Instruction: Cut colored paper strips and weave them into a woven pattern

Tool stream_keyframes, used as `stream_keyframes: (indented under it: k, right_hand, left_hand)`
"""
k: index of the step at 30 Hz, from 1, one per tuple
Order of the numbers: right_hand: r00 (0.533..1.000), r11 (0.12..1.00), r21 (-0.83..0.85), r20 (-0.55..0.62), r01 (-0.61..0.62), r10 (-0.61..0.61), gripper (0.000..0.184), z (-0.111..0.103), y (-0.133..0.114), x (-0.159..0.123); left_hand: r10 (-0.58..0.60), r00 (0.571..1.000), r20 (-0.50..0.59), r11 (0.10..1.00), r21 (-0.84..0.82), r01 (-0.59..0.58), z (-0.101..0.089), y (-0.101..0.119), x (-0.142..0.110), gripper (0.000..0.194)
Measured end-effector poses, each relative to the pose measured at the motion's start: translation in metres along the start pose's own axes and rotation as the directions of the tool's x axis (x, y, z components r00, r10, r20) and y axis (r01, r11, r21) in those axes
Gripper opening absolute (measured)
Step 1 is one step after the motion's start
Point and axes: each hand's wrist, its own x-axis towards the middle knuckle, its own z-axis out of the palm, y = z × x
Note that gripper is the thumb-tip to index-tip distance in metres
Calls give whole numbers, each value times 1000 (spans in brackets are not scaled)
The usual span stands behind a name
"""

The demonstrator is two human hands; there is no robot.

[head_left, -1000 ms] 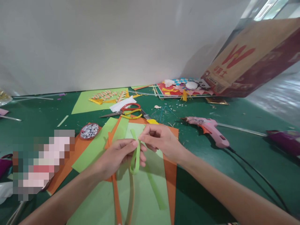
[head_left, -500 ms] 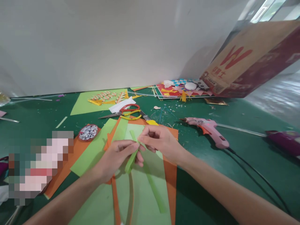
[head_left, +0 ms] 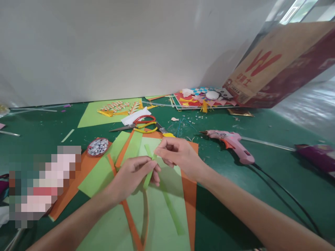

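Between my two hands is a green paper strip [head_left: 148,179], bent or folded where the fingers meet. My left hand [head_left: 137,172] pinches it between thumb and fingers, its lower end hanging below. My right hand [head_left: 175,152] is closed on the strip's upper part, fingertips close to the left thumb. Beneath them lies a light green sheet [head_left: 167,216] over an orange sheet [head_left: 192,202]. Another green strip [head_left: 171,209] rests on the light green sheet. An orange strip [head_left: 131,223] and a curved tan strip [head_left: 146,212] run toward the bottom edge.
Scissors [head_left: 145,127] with red and yellow handles lie beyond the hands, beside a yellow-handled cutter [head_left: 166,133]. To the right are a pink glue gun [head_left: 231,141] and its cord. A round container of googly eyes [head_left: 98,147] sits left. A paper bag [head_left: 272,69] stands back right.
The green strip has turned slightly in my fingers, its lower end now narrower and straighter. The orange strip by my left wrist has shifted to a slanted position.
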Motion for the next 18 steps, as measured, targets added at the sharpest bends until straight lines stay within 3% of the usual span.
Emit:
stream_keyframes:
  k: [18]
  right_hand:
    - [997, 996, 54, 3, 72, -72, 26, -5, 11, 1]
  left_hand:
    - [90, 993, 82, 976, 193, -104, 2, -9, 1, 36]
